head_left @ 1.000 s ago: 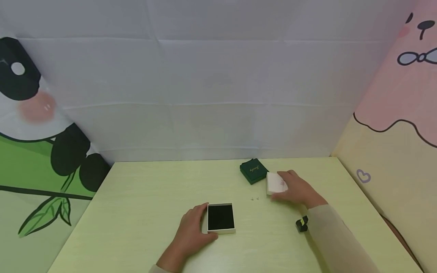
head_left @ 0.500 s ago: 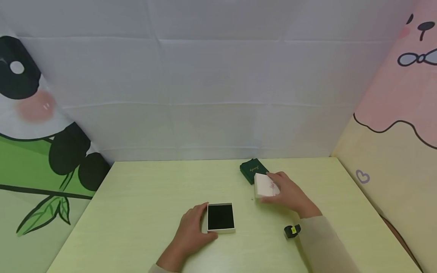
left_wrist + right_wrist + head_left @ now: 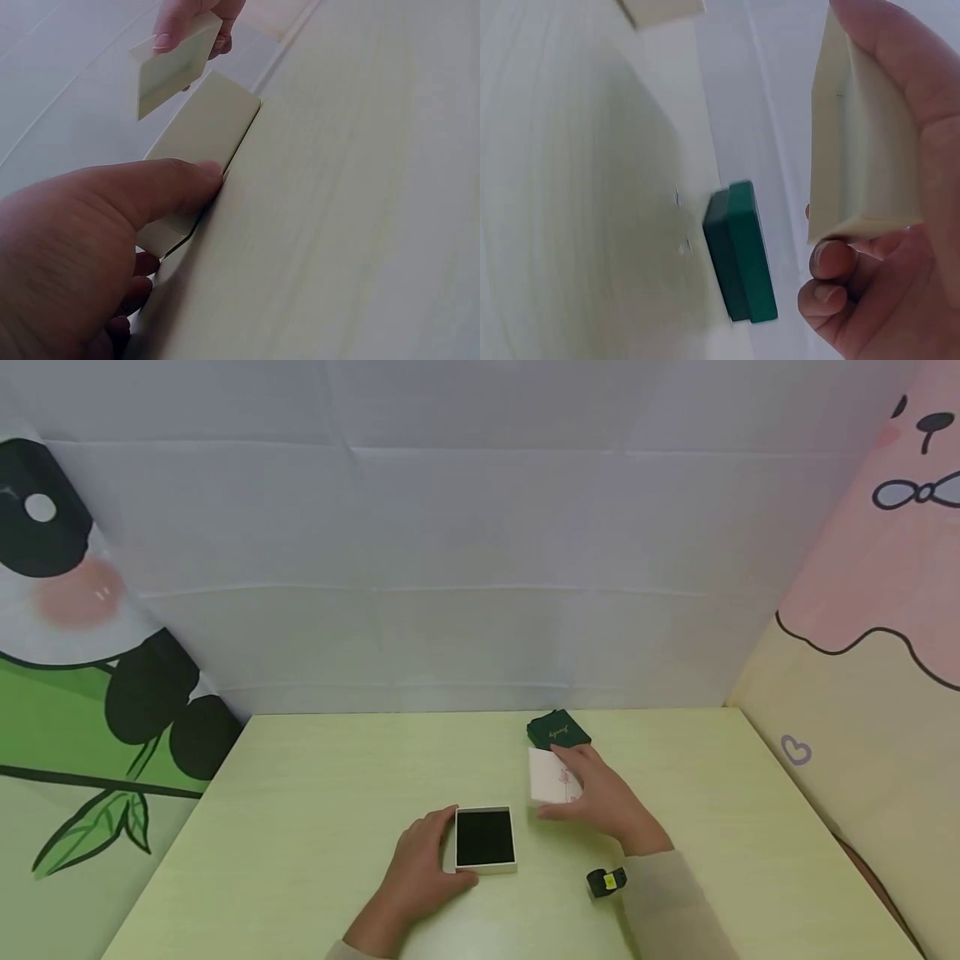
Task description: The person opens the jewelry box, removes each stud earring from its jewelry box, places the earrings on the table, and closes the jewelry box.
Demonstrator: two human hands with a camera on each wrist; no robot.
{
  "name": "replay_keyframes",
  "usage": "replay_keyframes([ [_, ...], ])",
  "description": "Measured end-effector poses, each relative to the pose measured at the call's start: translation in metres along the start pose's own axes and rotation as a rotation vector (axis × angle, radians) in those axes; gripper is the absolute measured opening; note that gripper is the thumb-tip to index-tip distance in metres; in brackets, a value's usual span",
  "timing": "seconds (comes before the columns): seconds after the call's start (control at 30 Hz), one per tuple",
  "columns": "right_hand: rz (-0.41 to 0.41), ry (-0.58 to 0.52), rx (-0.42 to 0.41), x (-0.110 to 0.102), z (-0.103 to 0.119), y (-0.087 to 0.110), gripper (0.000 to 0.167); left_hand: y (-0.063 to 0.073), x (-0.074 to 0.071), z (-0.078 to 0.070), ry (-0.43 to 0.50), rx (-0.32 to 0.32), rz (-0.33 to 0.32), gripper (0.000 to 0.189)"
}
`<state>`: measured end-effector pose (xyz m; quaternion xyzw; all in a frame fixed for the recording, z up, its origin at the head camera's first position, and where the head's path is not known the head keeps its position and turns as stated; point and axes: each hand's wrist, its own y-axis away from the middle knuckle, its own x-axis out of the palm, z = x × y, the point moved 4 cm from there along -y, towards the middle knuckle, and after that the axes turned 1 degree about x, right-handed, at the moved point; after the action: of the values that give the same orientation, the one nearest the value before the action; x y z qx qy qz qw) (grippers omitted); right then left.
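Note:
My left hand (image 3: 422,870) grips the left side of a small white box base (image 3: 199,124) standing on the table, its thumb along the near wall. A black pad (image 3: 485,837) fills the inside of the base. Up and to the right of it, my right hand (image 3: 606,800) holds a white box lid (image 3: 549,775) with a pink flower print on top. Thumb and fingers grip the lid at opposite edges, and its hollow underside (image 3: 847,142) shows in the right wrist view. The lid is raised above the table, apart from the base.
A dark green jewelry box (image 3: 558,729) with gold lettering lies near the table's back edge, behind the lid. Two tiny shiny pieces (image 3: 678,196) lie on the pale tabletop (image 3: 337,793) in the right wrist view. A white sheet (image 3: 480,568) hangs behind the table.
My right hand has carried the lid leftward and slightly toward me, from beside the green box to in front of it. The left hand and the base have stayed put.

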<state>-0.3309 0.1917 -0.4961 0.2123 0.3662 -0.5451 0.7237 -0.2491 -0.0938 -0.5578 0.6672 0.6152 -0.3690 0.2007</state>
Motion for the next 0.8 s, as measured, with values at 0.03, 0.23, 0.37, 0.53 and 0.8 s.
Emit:
replay_keyframes([
  [0.03, 0.002, -0.013, -0.001, 0.003, 0.003, 0.000, 0.108, 0.000, 0.001, 0.000, -0.001, 0.001, 0.001, 0.096],
  [0.23, 0.016, -0.075, -0.027, 0.023, 0.018, -0.001, 0.111, -0.001, 0.001, -0.001, 0.000, 0.003, -0.004, 0.095],
  [0.37, 0.025, -0.099, -0.044, 0.033, 0.030, -0.001, 0.108, 0.000, -0.002, -0.002, -0.007, 0.005, -0.013, 0.095],
  [0.53, 0.045, -0.118, -0.054, 0.041, 0.040, 0.001, 0.102, 0.001, -0.003, -0.001, -0.011, -0.009, -0.003, 0.096],
  [0.8, 0.097, -0.116, -0.088, 0.052, 0.044, 0.007, 0.103, 0.002, -0.003, -0.004, 0.008, -0.023, 0.017, 0.095],
])
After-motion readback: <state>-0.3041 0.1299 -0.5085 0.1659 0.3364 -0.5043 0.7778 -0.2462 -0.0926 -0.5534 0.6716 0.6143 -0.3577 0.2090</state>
